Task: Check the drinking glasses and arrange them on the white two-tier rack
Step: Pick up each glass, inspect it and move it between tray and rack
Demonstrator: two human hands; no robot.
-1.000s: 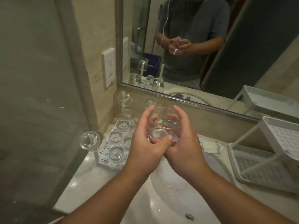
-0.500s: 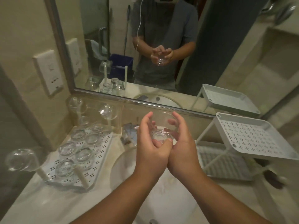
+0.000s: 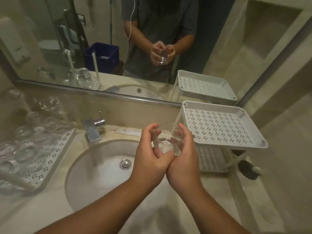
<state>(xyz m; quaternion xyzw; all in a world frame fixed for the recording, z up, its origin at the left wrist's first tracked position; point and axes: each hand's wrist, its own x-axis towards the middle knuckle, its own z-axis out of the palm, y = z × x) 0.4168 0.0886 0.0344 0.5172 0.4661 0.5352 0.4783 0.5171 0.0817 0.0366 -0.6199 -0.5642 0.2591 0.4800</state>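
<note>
A clear drinking glass (image 3: 166, 141) is cupped between both hands above the sink's right side. My left hand (image 3: 150, 154) curls round its left wall, thumb under the base. My right hand (image 3: 183, 156) curls round its right wall. The white two-tier rack (image 3: 222, 127) stands just right of the hands; its perforated top tier holds nothing, and the lower tier (image 3: 209, 159) is mostly hidden beneath it. Several more clear glasses (image 3: 30, 134) sit blurred on a white perforated drying tray (image 3: 50, 159) at the left.
A white basin (image 3: 104, 174) with a metal drain lies below the hands, and a chrome tap (image 3: 92, 130) stands behind it. A mirror (image 3: 118, 39) covers the wall ahead. A dark round object (image 3: 248, 169) lies on the counter right of the rack.
My view has swung right and down, so the rack and basin now show fully. Both hands keep the glass between them, now closer to the rack.
</note>
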